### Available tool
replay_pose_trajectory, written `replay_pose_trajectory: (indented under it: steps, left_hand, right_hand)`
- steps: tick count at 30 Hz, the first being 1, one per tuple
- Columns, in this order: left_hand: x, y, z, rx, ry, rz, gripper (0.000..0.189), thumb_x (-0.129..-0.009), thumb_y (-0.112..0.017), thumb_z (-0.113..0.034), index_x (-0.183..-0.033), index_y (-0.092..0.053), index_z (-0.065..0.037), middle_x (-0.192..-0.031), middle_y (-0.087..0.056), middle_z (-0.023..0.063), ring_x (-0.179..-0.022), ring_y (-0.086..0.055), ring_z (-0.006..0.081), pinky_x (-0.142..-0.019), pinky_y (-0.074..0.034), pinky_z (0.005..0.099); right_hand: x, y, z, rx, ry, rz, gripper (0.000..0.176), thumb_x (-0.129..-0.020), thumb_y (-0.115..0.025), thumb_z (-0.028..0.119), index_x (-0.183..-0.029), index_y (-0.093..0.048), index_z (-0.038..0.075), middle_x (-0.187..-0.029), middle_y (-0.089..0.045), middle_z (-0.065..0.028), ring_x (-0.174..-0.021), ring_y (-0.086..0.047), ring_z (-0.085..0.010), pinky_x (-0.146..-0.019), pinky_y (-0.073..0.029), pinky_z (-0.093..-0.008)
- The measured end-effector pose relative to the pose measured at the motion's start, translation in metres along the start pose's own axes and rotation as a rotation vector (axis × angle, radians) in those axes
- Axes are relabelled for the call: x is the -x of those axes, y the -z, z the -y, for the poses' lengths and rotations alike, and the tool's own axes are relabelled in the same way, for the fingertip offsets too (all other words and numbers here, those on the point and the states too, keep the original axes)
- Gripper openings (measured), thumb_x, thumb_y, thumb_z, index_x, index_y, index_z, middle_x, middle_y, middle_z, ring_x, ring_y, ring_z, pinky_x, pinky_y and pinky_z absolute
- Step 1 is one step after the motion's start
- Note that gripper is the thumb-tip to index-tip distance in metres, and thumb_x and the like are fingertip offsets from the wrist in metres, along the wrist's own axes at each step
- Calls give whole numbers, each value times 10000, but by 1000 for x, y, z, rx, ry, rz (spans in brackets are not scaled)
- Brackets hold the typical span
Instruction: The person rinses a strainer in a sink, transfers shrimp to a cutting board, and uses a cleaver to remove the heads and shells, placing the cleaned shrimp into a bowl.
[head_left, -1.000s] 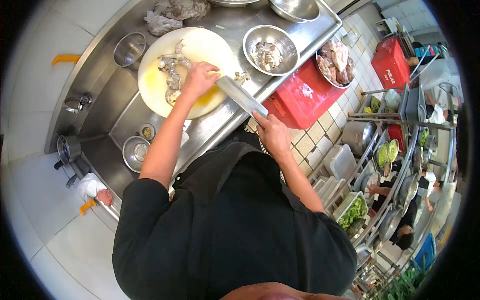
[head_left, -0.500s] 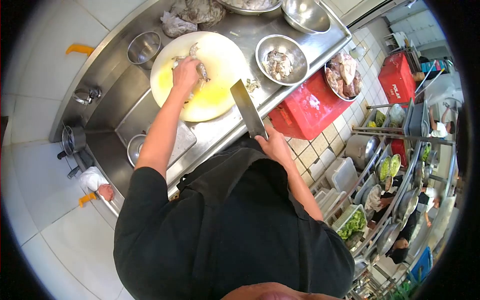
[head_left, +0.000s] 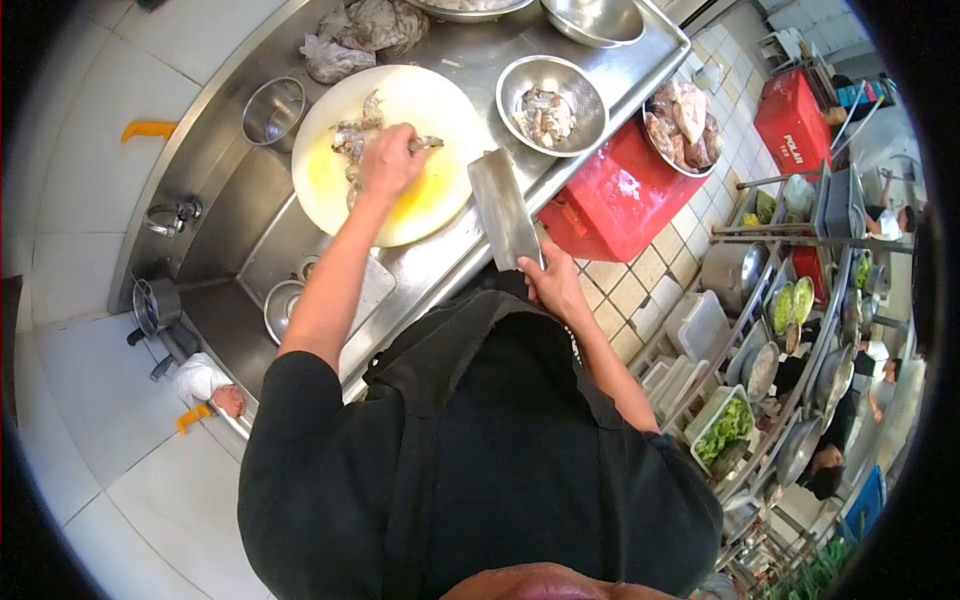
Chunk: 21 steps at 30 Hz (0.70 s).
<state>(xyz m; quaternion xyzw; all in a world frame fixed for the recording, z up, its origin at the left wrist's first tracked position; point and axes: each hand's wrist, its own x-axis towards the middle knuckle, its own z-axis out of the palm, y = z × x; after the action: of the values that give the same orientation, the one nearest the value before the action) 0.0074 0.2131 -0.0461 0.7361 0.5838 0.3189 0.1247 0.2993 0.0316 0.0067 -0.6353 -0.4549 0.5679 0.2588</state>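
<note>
My left hand (head_left: 390, 165) is over a round, yellow-stained cutting board (head_left: 450, 110), its fingers pinched on a grey raw shrimp (head_left: 428, 143) whose end sticks out to the right. Several more shrimp (head_left: 350, 142) lie on the board to the left of that hand. In my right hand (head_left: 556, 285), a cleaver (head_left: 505, 208) is gripped by its handle. Its broad blade points up past the board's right edge, above the steel counter. A perforated steel colander (head_left: 597, 125) holding shrimp pieces (head_left: 546, 117) stands to the right of the board.
A steel pot (head_left: 274, 110) and plastic bags (head_left: 375, 25) sit beyond the board. The sink (head_left: 215, 340) is at the left. A red cooler (head_left: 620, 205) stands by the counter's edge, near a bowl of bagged meat (head_left: 688, 130). Shelving (head_left: 790, 240) and other people are at the right.
My left hand has shifted right across the board with a shrimp pinched in it. The cleaver has turned, so more of its blade face shows.
</note>
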Motion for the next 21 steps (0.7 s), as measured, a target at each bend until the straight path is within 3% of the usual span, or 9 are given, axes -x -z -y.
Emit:
replay_pose_trajectory:
  steps: [1, 2, 4, 6, 7, 14, 21]
  left_hand:
    - [9, -7, -9, 9, -17, 35, 251, -793, -786, -203, -932, -640, -54, -900, -659, 143, -894, -648, 344, -806, -518, 461]
    - [21, -13, -18, 19, -33, 71, 254, -797, -791, -209, -943, -652, -54, -890, -661, 142, -879, -649, 345, -806, -521, 460]
    - [37, -20, -24, 4, -114, 77, 274, -840, -782, -263, -1015, -736, -56, -919, -696, 147, -870, -667, 349, -834, -535, 454]
    - [36, -14, -28, 101, 74, 220, 242, -859, -754, -254, -1013, -772, -68, -947, -704, 154, -939, -663, 347, -866, -532, 456]
    - [35, -11, -31, 146, 169, 293, 232, -868, -740, -249, -1012, -790, -75, -961, -709, 158, -974, -662, 346, -882, -531, 457]
    - [22, -3, -30, -178, 45, 375, 265, -908, -696, -261, -1132, -816, -187, -994, -768, 102, -973, -660, 317, -925, -506, 433]
    - [19, -10, -25, -199, 57, 389, 275, -891, -681, -297, -1120, -829, -256, -924, -771, 76, -982, -645, 289, -920, -443, 456]
  right_hand:
    - [-1, -1, 2, -50, 24, -15, 335, -1005, -633, 121, -1313, -609, -7, -693, -608, -44, -525, -590, -124, -490, -482, -303]
    - [-2, -1, 7, -13, -12, -15, 499, -1001, -628, 106, -1481, -511, 32, -702, -605, -47, -516, -581, -127, -479, -480, -300]
    - [-6, -1, 6, -80, -9, -35, 627, -1004, -622, 78, -1585, -389, 100, -707, -585, -41, -514, -559, -119, -480, -479, -288]
    - [-9, 2, 8, -128, -27, -14, 794, -1005, -623, 68, -1674, -212, 185, -711, -582, -43, -517, -566, -123, -483, -489, -280]
    - [-10, 3, 13, -147, -40, -2, 786, -1004, -624, 68, -1671, -225, 187, -712, -584, -43, -515, -568, -123, -480, -488, -281]
    - [-40, -7, 9, -309, -49, 45, 782, -990, -664, 106, -1659, -276, 219, -691, -587, -44, -482, -552, -121, -445, -473, -292]
    - [-63, -18, 6, -344, -26, 41, 785, -979, -665, 116, -1658, -277, 190, -698, -598, -48, -482, -560, -126, -441, -472, -299]
